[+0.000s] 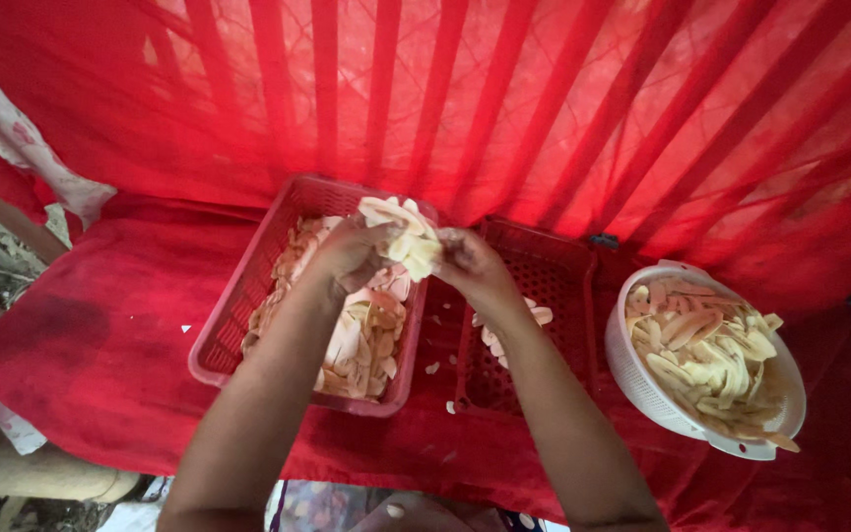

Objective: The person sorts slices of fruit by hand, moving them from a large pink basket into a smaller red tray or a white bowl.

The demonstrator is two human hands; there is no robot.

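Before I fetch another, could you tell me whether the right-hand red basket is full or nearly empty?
Nearly empty: the right red basket shows mostly bare mesh floor, with only a few pale slices.

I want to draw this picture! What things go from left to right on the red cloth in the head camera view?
Pink basket full of pale slices → left hand → bunch of slices held up → right hand → red basket → white round colander of slices.
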